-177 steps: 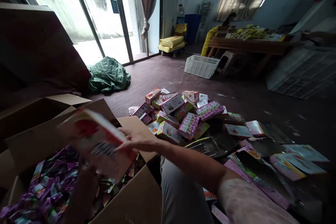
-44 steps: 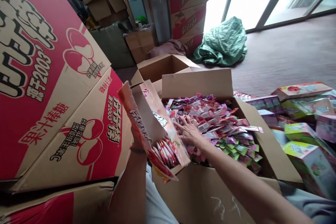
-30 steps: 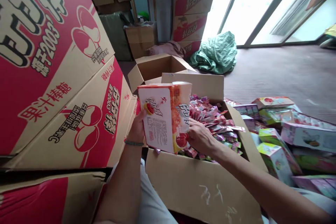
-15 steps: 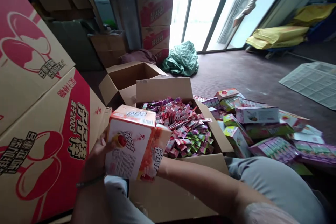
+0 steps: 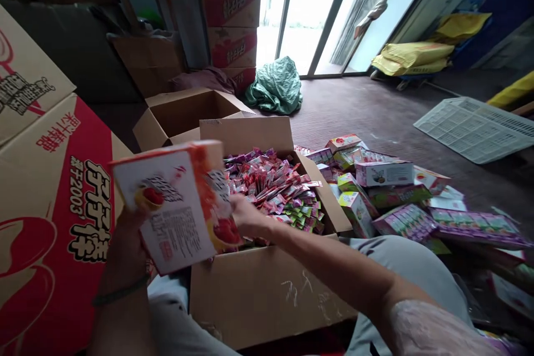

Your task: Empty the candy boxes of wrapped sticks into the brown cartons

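A small white and orange candy box (image 5: 179,206), printed with a red fruit picture, is held tilted in front of me. My left hand (image 5: 128,233) is closed around its left side, the thumb over the printed face. At the opposite side, my right hand (image 5: 247,216) grips the box's right edge, its fingertips hidden behind the cardboard. Just behind stands an open carton (image 5: 267,289) between my legs, filled with loose candy packets (image 5: 271,183) in red, purple and green wrappers.
Large printed cartons (image 5: 92,189) rise at my left. An open brown carton (image 5: 187,114) stands beyond the packets. On the right lies a heap of flat candy boxes (image 5: 384,173), with a white plastic crate (image 5: 471,128) farther off. A green cloth bundle (image 5: 275,86) rests near the glass door.
The candy box has moved left and turned, its top face now barely showing. Both hands moved with it. My view has shifted right, so the surroundings sit farther left.
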